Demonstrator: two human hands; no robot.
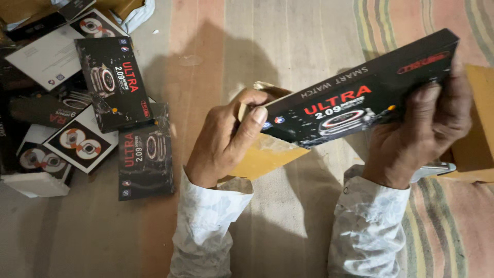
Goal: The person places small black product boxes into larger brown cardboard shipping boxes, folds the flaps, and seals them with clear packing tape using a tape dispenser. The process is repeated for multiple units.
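Both my hands hold a long black box (355, 92) printed with a watch picture, tilted up to the right above the cloth. My left hand (226, 136) grips its left end, thumb on top, together with a brown paper piece (265, 159) under it. My right hand (419, 128) clasps the box's right end, fingers curled over its edge. A grey metal object (435, 170) shows just beneath my right hand; what it is I cannot tell. White patterned sleeves cover both forearms.
A heap of similar black boxes (113, 82) and white boxes (46, 56) lies at the left, one black box (145, 157) nearest my left arm. A brown cardboard carton (481, 123) stands at the right edge. Striped cloth (401, 20) covers the floor.
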